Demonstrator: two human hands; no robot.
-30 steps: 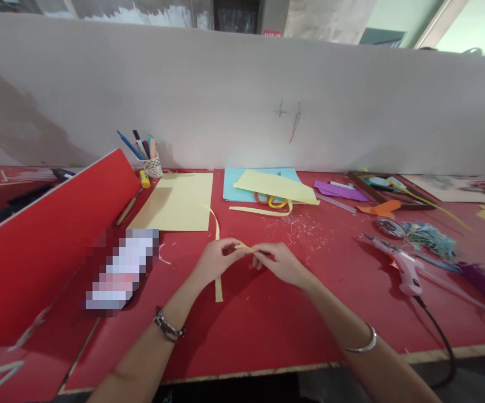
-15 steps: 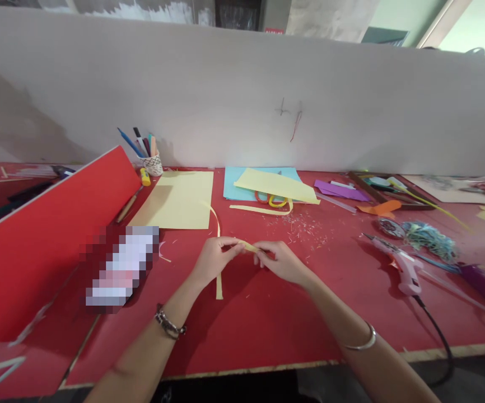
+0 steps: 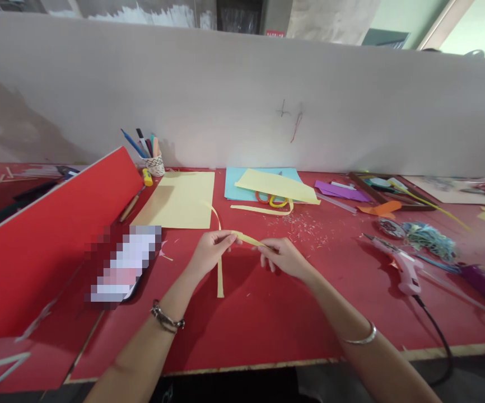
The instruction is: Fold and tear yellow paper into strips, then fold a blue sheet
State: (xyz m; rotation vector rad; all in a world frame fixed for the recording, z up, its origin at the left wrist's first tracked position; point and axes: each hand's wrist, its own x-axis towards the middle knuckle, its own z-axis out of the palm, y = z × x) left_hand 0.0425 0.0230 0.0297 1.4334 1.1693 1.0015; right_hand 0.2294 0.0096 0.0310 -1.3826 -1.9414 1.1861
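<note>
Craft workshop, w/ a shared-type workbench (image 3: 267,324).
Bench is topped in red & strewn w/ tiny scraps (image 3: 305,226). Paper is spread about: a yellow sheet (image 3: 179,204), blue sheets (image 3: 234,184), purple pcs (image 3: 341,190). Scissors (image 3: 278,205) are part-covered by a 2nd yellow sheet (image 3: 278,186). Pens (image 3: 144,144) are kept in a patterned cup (image 3: 154,166). Pink glue gun (image 3: 404,268) is set on R side, nr a yarn bundle (image 3: 429,240). Bench is backed by a pale partition (image 3: 209,95), above which a patchy, rough-finished wall (image 3: 330,19) is seen. Whether school or business can't be told.
</note>
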